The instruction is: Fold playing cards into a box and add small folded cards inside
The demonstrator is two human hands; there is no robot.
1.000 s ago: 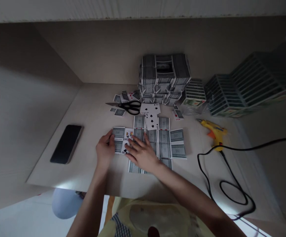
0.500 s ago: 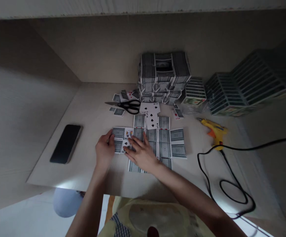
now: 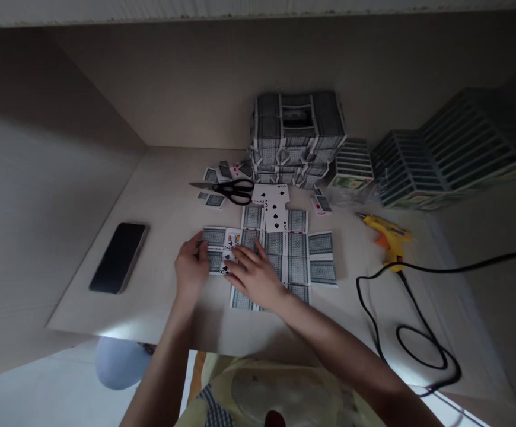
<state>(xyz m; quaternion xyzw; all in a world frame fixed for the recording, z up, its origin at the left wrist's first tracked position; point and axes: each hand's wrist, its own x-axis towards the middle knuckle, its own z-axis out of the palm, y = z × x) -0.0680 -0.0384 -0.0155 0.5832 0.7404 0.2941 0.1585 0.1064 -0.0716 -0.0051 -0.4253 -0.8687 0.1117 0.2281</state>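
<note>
Roughly mid-width, near the front edge of the desk (image 3: 160,190), lay the card sheet (image 3: 297,267). Left hand (image 3: 190,262) had its grip at the outer edge of left flap (image 3: 214,238); clamped or not, couldn't tell. Right hand (image 3: 258,280) lay over the sheet, fingers apart. Judged risks: uneven pressure could skew the flap; dragging could buckle front cards (image 3: 242,299); the face-up three (image 3: 276,217), if loose, could slip.
</note>
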